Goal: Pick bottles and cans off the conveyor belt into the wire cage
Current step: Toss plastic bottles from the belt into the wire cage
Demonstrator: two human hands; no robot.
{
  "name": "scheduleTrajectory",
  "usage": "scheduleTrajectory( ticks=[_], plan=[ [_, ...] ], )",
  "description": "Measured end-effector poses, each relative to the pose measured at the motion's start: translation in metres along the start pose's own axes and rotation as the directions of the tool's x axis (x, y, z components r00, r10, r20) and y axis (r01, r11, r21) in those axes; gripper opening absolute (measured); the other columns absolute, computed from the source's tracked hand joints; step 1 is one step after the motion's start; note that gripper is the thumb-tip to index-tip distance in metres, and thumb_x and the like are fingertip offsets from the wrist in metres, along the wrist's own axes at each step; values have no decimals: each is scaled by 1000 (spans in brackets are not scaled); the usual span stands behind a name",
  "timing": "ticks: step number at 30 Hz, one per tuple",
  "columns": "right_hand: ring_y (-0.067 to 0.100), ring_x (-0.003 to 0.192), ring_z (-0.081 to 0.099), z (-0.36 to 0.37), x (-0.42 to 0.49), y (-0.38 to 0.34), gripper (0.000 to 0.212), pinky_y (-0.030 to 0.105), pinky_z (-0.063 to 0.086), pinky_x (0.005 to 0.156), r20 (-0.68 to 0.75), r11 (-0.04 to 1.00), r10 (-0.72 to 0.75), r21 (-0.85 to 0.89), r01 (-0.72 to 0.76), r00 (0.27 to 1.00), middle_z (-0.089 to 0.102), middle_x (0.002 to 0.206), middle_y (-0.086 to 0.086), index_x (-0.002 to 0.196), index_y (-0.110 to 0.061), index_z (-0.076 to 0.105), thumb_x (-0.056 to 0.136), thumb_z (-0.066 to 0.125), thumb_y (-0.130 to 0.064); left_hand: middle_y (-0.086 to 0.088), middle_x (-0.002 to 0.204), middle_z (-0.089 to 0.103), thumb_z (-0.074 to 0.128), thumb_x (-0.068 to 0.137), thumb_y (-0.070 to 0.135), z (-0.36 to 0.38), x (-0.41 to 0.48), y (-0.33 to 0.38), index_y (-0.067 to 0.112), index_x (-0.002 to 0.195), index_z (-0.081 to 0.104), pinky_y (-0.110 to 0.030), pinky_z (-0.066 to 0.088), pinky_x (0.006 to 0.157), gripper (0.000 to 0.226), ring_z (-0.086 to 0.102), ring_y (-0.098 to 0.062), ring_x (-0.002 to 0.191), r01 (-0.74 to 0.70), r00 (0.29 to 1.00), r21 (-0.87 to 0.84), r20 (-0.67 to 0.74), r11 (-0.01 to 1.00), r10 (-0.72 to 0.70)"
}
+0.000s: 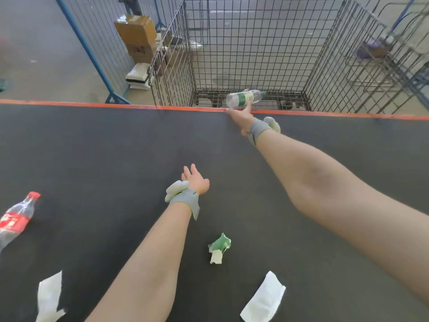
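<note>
Bottle (243, 98) just touches the straight-fingered right hand (240, 120), cage (255, 43) beyond: dropping step, I judge. Next, open left hand (196, 180) should fetch cola bottle (16, 219) at its left.

Grey concrete floor (44, 54), blue fence frame (87, 49)

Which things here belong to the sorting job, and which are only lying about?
Job:
clear bottle, at the tips of the right hand
cola bottle on the belt
wire cage
left hand, open over the belt

Lying about:
green wrapper
white papers
cardboard boxes on the floor beyond
</note>
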State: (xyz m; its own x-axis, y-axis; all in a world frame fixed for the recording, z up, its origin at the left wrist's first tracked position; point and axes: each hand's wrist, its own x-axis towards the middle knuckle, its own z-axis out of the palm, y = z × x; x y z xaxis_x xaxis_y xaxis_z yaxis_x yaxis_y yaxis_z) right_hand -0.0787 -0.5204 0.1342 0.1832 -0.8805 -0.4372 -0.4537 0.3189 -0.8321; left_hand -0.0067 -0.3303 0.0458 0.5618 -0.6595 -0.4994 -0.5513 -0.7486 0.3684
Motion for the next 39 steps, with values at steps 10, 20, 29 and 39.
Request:
scheduleTrajectory(
  ticks=[10, 20, 29, 39],
  plan=[
    [33, 145, 19, 16, -131, 102, 87, 43, 20, 116, 155, 942, 139, -324, -83, 978, 9, 158, 15, 154, -25, -3, 93, 57, -40, -11, 160, -6, 48, 97, 28, 23, -94, -46, 14, 153, -1, -43, 5, 121, 76, -7, -29, 148, -30, 996, 146, 90, 989, 17],
    [35, 144, 20, 25, -220, 193, 89, 49, 25, 115, 231, 890, 246, -437, -126, 941, 7, 158, 12, 154, -30, -3, 92, 60, -40, -6, 159, -15, 51, 93, 39, 34, -173, -140, 22, 153, -1, -65, 2, 112, 81, -17, -28, 146, 125, 992, 374, -41, 919, -119],
    [36, 141, 28, 20, -239, 238, 83, 46, 24, 115, 195, 902, 225, -412, -128, 955, 9, 157, 11, 154, -30, 0, 94, 57, -36, -11, 157, -19, 58, 90, 25, 57, -153, -186, 27, 151, -13, -60, 16, 114, 93, -6, -40, 145, 266, 962, 209, -119, 941, -245],
    [35, 137, 34, -4, -218, 232, 86, 45, 28, 114, 155, 917, 222, -369, -152, 963, 12, 156, 12, 153, -30, -2, 93, 59, -33, -18, 133, 40, 56, 91, 26, 60, -131, -119, 27, 150, 1, -35, 51, 68, 81, 53, -39, 115, 150, 989, -417, 62, 896, -137]
  ],
)
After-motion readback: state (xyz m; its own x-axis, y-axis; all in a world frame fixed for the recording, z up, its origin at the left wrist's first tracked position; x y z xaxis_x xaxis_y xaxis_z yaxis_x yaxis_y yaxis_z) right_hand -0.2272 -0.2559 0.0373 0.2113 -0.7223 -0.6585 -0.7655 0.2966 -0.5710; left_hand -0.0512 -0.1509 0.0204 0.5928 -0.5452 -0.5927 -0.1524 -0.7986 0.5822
